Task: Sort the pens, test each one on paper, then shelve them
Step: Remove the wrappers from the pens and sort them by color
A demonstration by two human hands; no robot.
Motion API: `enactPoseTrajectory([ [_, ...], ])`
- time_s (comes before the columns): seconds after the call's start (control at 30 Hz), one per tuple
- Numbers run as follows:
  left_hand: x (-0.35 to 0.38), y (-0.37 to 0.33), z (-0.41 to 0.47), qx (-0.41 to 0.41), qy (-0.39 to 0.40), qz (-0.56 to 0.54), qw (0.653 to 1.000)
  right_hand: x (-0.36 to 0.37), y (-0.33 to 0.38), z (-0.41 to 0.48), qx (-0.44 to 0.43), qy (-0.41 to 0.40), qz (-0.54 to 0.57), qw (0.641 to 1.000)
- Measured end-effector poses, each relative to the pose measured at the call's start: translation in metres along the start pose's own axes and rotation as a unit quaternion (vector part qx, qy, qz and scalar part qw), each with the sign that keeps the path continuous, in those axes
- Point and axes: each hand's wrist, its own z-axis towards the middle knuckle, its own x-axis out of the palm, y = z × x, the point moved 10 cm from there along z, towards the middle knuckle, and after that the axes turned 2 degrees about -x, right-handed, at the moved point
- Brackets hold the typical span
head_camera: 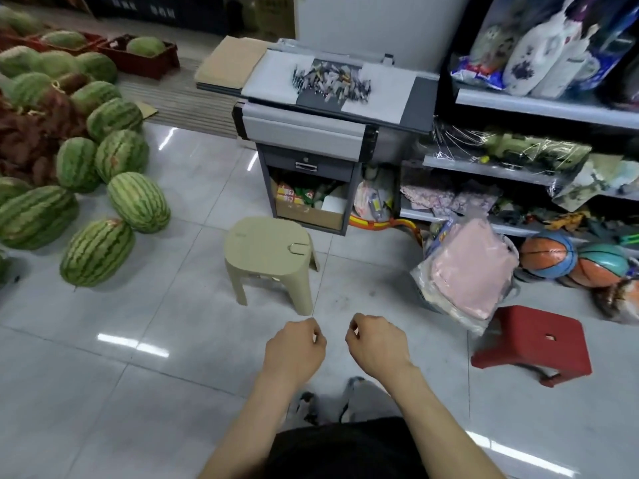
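Observation:
A heap of several pens [332,79] lies on top of a grey counter desk [304,127], far ahead of me. White paper sheets [273,77] flank the heap on the desk top. My left hand [294,347] and my right hand [375,342] hang side by side over the tiled floor, low in the view, well short of the desk. Both have loosely curled fingers and hold nothing.
A beige plastic stool [266,250] stands between me and the desk. A red stool [536,344] sits to the right. Several watermelons [117,198] crowd the floor on the left. Shelves [539,105] with packaged goods, basketballs [548,254] and bagged cloth [466,271] line the right.

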Motion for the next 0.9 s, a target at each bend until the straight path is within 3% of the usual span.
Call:
enactPoseTrajectory([
  [0.53,-0.068,-0.139,0.214,0.003,-0.014,0.021,1.0,-0.116,-0.053,0.23,-0.024,-0.002,0.004,1.0],
  [0.9,-0.105,-0.182,0.314,0.001,-0.004,0.033,0.999,-0.159,-0.062,0.336,-0.025,0.008,0.007,1.0],
])
